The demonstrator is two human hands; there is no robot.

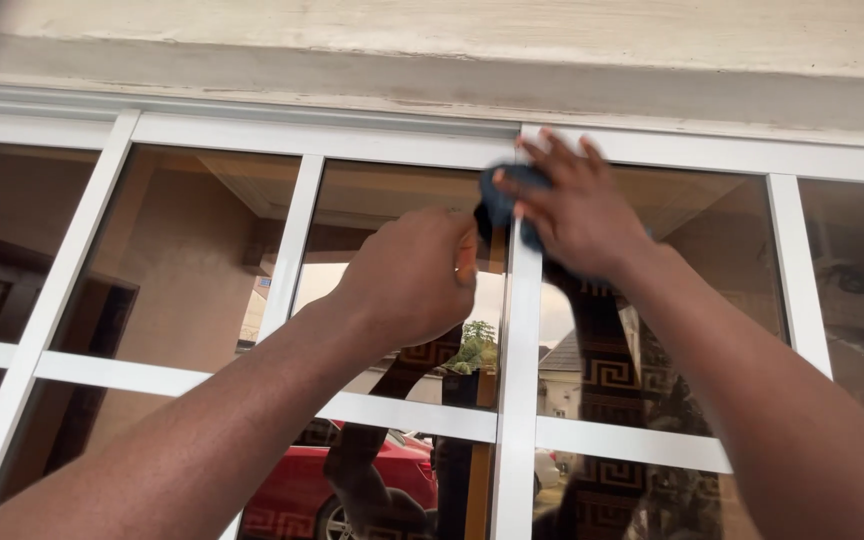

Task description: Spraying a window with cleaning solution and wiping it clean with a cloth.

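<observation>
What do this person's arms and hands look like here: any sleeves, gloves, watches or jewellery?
Both forearms are bare as far as the view shows: no sleeves visible. The left hand and right hand wear no gloves. No rings, watch or bracelet show on the fingers or wrists. The right hand's fingers are slightly motion-blurred.

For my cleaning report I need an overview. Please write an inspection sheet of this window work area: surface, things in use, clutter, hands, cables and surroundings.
Surface: window with tinted, reflective glass panes in a white frame; the panes mirror a red car, trees, houses and the person.
Things in use: dark blue cloth, pressed near the top of the vertical frame bar.
Clutter: nothing seen.
Hands: right hand spread flat over the cloth against the window; left hand closed in a loose fist beside it, near the edge of the cloth; whether it grips the cloth cannot be told.
Cables: nothing seen.
Surroundings: pale, weathered concrete lintel above the window.
</observation>
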